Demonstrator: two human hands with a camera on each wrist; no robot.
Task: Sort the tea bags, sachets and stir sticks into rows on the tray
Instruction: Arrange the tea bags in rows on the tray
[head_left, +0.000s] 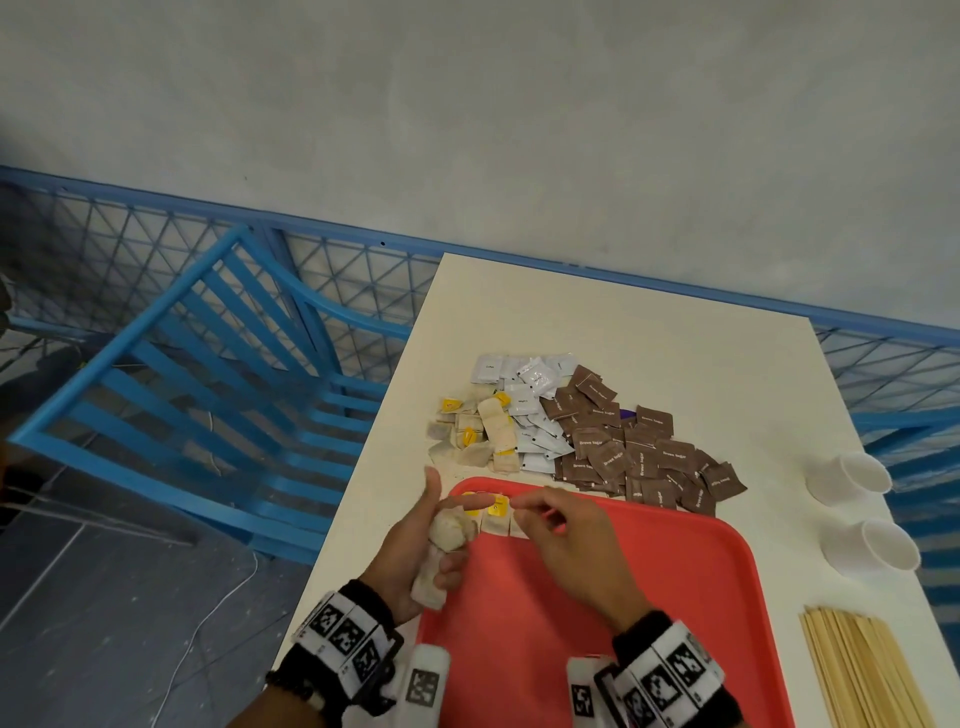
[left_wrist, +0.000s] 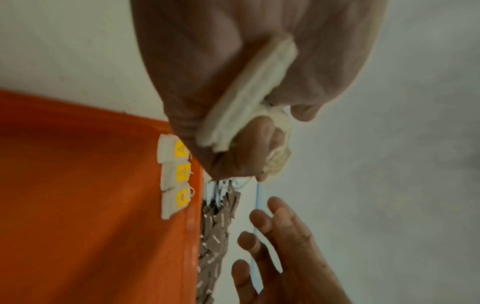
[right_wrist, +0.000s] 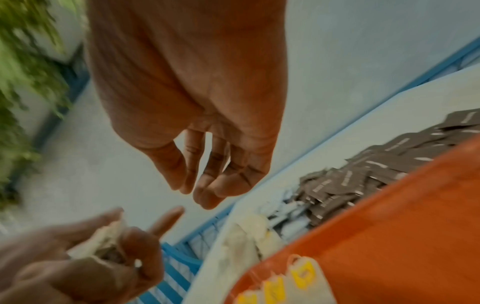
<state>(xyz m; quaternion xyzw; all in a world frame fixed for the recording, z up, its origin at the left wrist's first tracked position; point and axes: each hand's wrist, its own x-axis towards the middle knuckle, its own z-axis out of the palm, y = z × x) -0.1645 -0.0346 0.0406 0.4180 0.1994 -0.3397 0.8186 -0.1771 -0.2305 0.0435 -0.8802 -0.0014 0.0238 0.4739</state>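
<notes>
Tea bags (left_wrist: 174, 177) with yellow tags already lie side by side at the tray's (head_left: 597, 597) far edge, just under the fingertips of both hands — three, going by the left wrist view. The left hand (head_left: 415, 551) grips a bunch (head_left: 448, 540) of further bags in its curled fingers, index finger pointing out over the row. The right hand (head_left: 566, 540) hovers beside it, fingers drawn loosely together; it seems to hold nothing, though a thread could hide in the blur.

Beyond the hands, off the tray, the unsorted heap sits on the table (head_left: 675, 332): loose bags (head_left: 475, 434), then white sachets (head_left: 524, 410), then brown sachets (head_left: 639, 452). Stir sticks (head_left: 857, 670) lie to the right of the right hand, well apart from the tray, and two cups (head_left: 857, 504) stand between them and the sachets.

So the tea-bag row is in hand, barely begun. Next, the right hand likely needs to draw one bag from the bunch and lay it just beside the last — tag up, edges aligned.
</notes>
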